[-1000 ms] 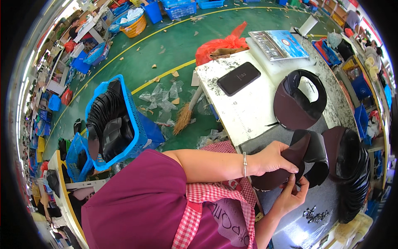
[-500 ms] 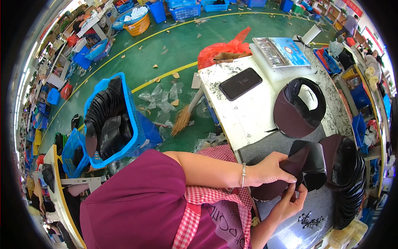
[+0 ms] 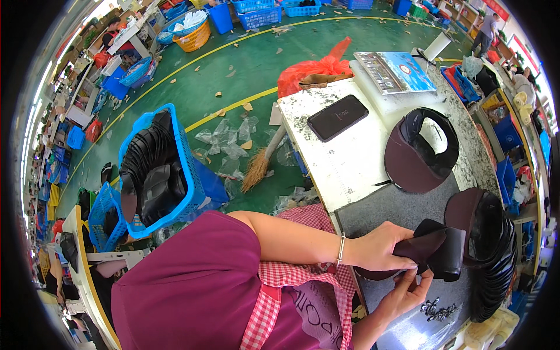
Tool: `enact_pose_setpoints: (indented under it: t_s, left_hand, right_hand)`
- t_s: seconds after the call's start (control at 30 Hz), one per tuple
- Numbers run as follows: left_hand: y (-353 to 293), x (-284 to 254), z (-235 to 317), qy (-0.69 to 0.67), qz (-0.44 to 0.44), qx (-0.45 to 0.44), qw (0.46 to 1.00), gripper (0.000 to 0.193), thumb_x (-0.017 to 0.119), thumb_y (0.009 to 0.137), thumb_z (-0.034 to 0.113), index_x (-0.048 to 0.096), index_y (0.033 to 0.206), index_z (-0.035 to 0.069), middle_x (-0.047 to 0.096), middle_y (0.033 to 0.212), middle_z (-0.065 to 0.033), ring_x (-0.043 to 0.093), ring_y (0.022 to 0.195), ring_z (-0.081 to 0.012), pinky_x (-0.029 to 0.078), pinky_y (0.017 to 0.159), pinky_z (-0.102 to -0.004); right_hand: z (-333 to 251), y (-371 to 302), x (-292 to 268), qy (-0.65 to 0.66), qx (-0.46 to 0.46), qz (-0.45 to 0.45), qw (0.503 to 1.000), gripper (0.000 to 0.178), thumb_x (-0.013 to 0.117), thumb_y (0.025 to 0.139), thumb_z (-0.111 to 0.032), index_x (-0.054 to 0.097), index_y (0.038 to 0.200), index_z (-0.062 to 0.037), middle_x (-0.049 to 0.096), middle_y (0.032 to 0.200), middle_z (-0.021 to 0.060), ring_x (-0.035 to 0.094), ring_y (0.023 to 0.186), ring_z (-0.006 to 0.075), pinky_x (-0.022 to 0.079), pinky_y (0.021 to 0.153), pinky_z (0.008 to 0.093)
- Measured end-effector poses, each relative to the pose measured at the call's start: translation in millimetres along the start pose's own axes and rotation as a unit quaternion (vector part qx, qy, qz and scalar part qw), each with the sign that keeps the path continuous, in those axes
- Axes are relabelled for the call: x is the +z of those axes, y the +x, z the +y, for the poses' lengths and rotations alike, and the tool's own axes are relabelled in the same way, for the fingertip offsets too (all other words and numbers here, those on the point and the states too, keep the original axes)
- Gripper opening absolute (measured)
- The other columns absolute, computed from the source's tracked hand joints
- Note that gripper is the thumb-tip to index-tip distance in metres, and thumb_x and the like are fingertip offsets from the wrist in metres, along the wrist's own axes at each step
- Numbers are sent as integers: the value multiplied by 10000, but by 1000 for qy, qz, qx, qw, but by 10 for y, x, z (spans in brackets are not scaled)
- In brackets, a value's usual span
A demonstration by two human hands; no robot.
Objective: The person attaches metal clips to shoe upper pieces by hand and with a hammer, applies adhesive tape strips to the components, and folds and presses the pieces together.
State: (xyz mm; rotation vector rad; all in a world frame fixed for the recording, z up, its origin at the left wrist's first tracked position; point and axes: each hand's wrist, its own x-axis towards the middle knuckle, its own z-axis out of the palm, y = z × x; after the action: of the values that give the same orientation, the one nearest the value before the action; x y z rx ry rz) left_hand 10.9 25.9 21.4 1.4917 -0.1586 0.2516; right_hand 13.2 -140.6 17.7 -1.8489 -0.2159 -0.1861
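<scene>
A dark brown shoe upper (image 3: 421, 246) with a black lining is held over the grey mat on the worktable. My left hand (image 3: 379, 246) is closed on its near side, thumb toward the edge. Just below, my right hand (image 3: 405, 294) pinches the same edge with its fingertips; whether a small part is also between them is hidden. Beside the right hand lies a small heap of shiny dark metal pieces (image 3: 438, 310). Another upper (image 3: 411, 166) rests farther back on the table. A nested stack of uppers (image 3: 493, 274) stands to the right.
A black phone (image 3: 338, 118) and a picture-covered booklet (image 3: 394, 73) lie on the white tabletop (image 3: 338, 175). Left of the table, a blue basket (image 3: 189, 192) holds more uppers. A broom (image 3: 256, 169) leans by the table edge, near a red bag (image 3: 315, 70) and plastic scraps.
The held upper has been turned and folded a little, its black part now farther right and lower. Both hands stay at the same edge.
</scene>
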Motion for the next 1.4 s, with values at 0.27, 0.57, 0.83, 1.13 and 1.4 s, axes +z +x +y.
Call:
enact_pose_setpoints:
  t_s: [0.27, 0.57, 0.83, 1.13, 1.4]
  left_hand:
    - [50, -13, 15, 54, 30, 52, 997, 326, 800, 845, 254, 654, 940, -22, 658, 764, -162, 646, 658, -235, 499, 633, -330]
    - [58, -27, -20, 46, 50, 42, 997, 319, 792, 860, 252, 650, 956, -17, 679, 778, -175, 644, 649, -205, 499, 634, -331]
    - [78, -72, 2, 78, 56, 32, 995, 322, 776, 867, 227, 636, 989, -36, 677, 775, -188, 667, 665, -232, 505, 650, -343]
    - [115, -152, 16, 11, 60, -54, 997, 401, 819, 840, 292, 648, 985, -39, 699, 835, -113, 613, 762, -139, 506, 718, -320]
    - [202, -254, 50, -44, -14, -82, 996, 331, 826, 844, 244, 690, 1004, -13, 714, 863, -55, 627, 808, -102, 515, 736, -302]
  right_hand:
    - [-23, 53, 58, -6, -3, 23, 1000, 136, 613, 1011, -86, 570, 1105, 3, 591, 911, 27, 498, 660, 72, 380, 542, 213]
    - [-5, 140, 106, 13, -20, 17, 1000, 119, 624, 986, -45, 580, 1093, -19, 576, 955, 12, 474, 661, 62, 359, 536, 199]
    - [10, 229, 155, 18, -51, 7, 998, 83, 629, 975, -29, 605, 1051, -6, 592, 1020, 33, 506, 661, 65, 392, 504, 200]
    - [-9, 337, 173, -51, -149, -8, 987, 95, 633, 984, -36, 617, 1077, -25, 623, 1029, 14, 493, 627, 42, 387, 514, 193]
    - [-84, 283, 252, -81, -143, 45, 985, 157, 685, 820, 93, 615, 928, 3, 613, 955, 103, 576, 819, 212, 447, 591, 285]
